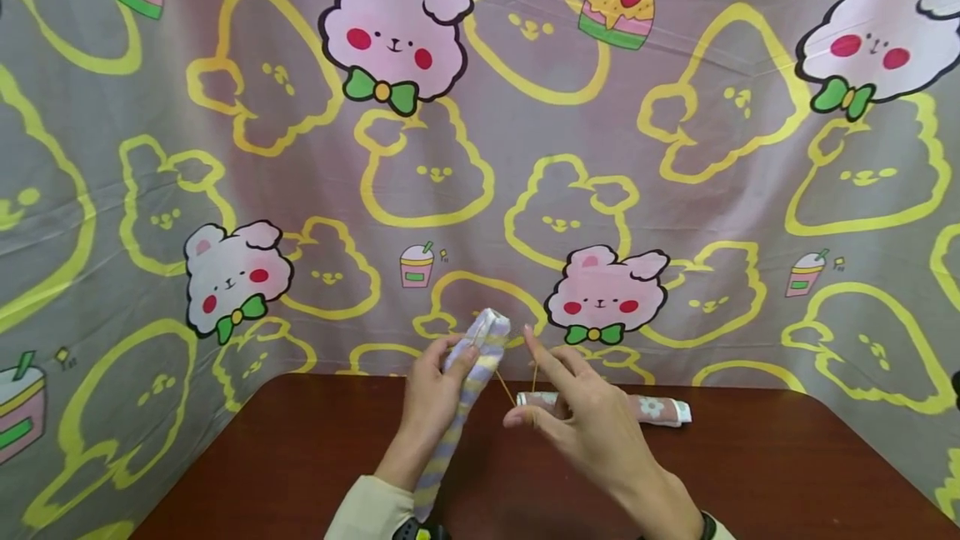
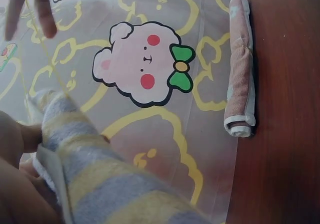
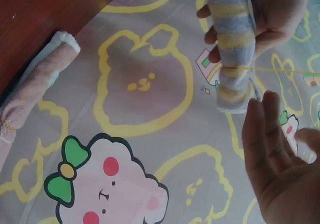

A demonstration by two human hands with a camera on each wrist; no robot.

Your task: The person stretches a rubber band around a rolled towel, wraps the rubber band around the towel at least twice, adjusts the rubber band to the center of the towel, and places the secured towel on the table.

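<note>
My left hand [image 1: 431, 398] grips a rolled towel [image 1: 474, 386] striped in yellow and grey-lilac, tilted with its upper end pointing away. A thin yellow rubber band [image 3: 280, 70] crosses this roll near that end, as the right wrist view shows. From the roll it stretches to my right hand [image 1: 600, 415], whose thumb and fingers are spread apart with the band's strands running to them. In the left wrist view, the band [image 2: 56, 72] runs from the towel's end up to the right hand's fingers.
A second rolled towel [image 1: 662, 409], pinkish brown with pale flowers and white edging, lies on the dark red-brown table [image 1: 247, 457] behind my right hand. Its middle is cinched in the left wrist view. A cartoon-printed curtain [image 1: 480, 132] hangs behind the table.
</note>
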